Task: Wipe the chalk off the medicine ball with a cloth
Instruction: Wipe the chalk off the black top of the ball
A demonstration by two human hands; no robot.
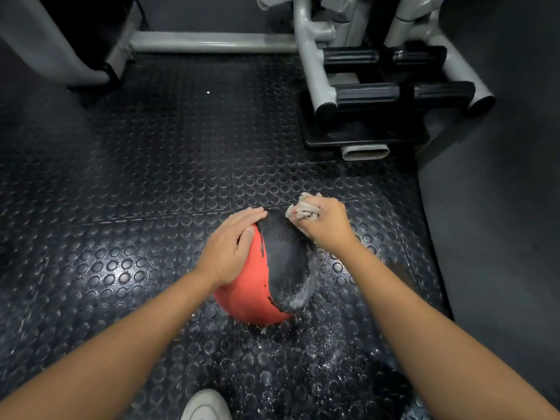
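One crumpled cloth, gripped by right hand, touches grainy ball.

studded rubber floor, grey gym machine, white shoe

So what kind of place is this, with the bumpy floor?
Most likely a gym: the studded black rubber floor, the grey metal exercise machine with black padded bars, and a red and black medicine ball with chalk on it.
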